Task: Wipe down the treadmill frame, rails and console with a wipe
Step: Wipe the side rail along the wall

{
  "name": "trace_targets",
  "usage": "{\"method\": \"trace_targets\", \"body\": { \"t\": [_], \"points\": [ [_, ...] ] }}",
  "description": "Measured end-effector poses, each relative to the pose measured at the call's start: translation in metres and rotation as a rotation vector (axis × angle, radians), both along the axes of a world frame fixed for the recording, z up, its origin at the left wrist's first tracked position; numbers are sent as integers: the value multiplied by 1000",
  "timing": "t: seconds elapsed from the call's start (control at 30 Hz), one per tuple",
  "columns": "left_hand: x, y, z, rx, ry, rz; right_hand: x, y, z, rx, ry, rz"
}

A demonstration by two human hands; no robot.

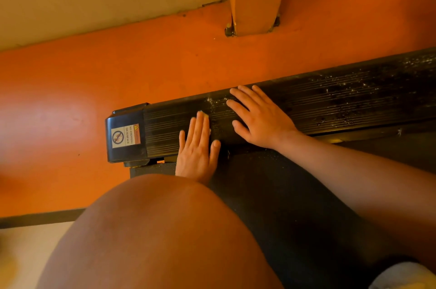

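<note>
The black ribbed side rail [330, 104] runs from its end cap [125, 138] at 9 o'clock toward 3 o'clock, white specks thick on the 3 o'clock stretch. The left hand [197, 149] lies flat on it near the cap, fingers straight and together; a pale scrap [204, 113], perhaps the wipe, peeks out at its fingertips. The right hand [260, 121] presses flat just toward 3 o'clock, fingers spread. Open orange floor [118, 64] borders the rail's far edge at 12 o'clock, the belt [271, 182] its near edge
</note>
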State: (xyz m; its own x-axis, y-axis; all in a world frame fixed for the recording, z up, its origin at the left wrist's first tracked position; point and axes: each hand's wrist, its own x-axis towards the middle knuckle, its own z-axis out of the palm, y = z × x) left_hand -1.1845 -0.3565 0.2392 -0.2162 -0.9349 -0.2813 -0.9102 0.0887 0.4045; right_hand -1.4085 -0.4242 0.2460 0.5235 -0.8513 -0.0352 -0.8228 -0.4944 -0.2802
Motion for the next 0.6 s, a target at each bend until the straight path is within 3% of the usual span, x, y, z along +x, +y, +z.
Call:
{"method": "trace_targets", "body": {
  "t": [0.17, 0.4, 0.6],
  "points": [
    [-5, -75, 0, -23, -45, 61, 1, 2, 0, 3, 10, -5],
    [-2, 26, 2, 41, 23, 78, 1, 1, 1, 1, -6, -4],
    [0, -62, -2, -49, -58, 32, 2, 1, 0, 1, 0, -8]
  ]
}}
